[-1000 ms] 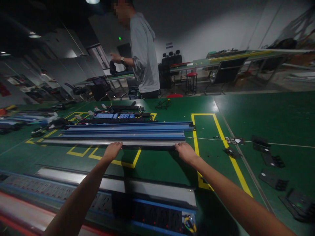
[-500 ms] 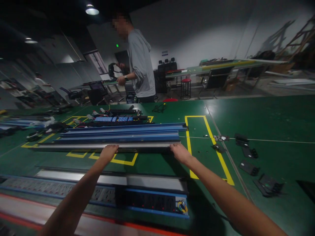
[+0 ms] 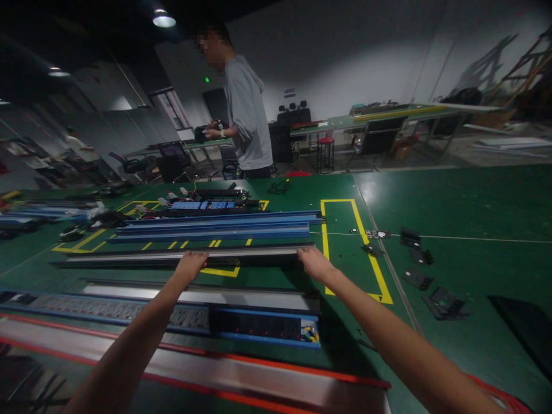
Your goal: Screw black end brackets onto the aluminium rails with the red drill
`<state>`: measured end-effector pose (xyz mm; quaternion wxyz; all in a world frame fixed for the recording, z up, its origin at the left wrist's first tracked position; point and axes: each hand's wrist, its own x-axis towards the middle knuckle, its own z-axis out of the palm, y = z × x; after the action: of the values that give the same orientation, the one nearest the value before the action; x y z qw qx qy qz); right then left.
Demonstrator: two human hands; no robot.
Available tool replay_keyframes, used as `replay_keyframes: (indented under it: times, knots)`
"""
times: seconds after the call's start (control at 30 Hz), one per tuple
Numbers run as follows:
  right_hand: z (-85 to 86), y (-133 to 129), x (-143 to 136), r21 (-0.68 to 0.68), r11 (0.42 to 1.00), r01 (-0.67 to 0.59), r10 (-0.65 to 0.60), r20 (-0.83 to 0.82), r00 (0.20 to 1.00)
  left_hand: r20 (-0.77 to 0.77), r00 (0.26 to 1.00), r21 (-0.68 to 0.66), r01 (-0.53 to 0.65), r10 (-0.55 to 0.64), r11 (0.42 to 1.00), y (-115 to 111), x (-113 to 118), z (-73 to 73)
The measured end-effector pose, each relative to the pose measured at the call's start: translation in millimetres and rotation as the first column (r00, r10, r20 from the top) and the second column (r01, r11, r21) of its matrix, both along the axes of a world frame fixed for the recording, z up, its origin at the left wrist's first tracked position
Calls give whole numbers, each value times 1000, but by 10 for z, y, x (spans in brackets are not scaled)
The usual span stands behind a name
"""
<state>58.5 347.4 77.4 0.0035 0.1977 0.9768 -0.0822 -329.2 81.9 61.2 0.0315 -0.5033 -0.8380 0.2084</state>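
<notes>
The left hand (image 3: 192,265) is clamping its fingers over the near edge of the black rail (image 3: 254,255), around its middle, and the right hand (image 3: 313,261) is gripping it at its three o'clock end. The rail is running from nine to three o'clock over the green table (image 3: 457,201), a long straight channel showing a smooth, dull silvery face between dark edges; whether it is touching the tabletop, I cannot tell.

At twelve o'clock from it, glossy blue rails (image 3: 215,231) are lying parallel, with dark and blue socket parts (image 3: 202,205) beyond. At six o'clock, a silver rail (image 3: 245,296), a blue-edged socket strip (image 3: 190,316) and a red-edged rail (image 3: 241,371) are lying in rows, the left forearm crossing over and partly hiding them. Flat black brackets (image 3: 417,278) are lying scattered at three to four o'clock, past the yellow tape (image 3: 377,273). At twelve o'clock, a person (image 3: 248,109) in a loose grey top is standing behind the table, holding something dark.
</notes>
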Motion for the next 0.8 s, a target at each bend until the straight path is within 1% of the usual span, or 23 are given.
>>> replay_keyframes:
  times: [0.17,0.4,0.53,0.67,0.8]
  knots:
    - [-8,-62,91,-24,1000,4,-4,15,1000,-5,1000,-7,14,-14,1000,-93,104,-4]
    - [-102,-147,184,-89,996,14,-10,44,999,6,1000,-22,16,-15,1000,-196,195,-62]
    - [-116,-194,222,-128,992,5,2,54,999,14,1000,-23,3,-2,1000,-264,247,-71]
    - [-103,-248,208,-147,989,12,-2,70,998,19,1000,-11,-3,3,1000,-347,265,-64]
    - [-104,-325,135,-156,988,12,-1,71,997,21,1000,-22,-11,11,1000,-440,233,-65]
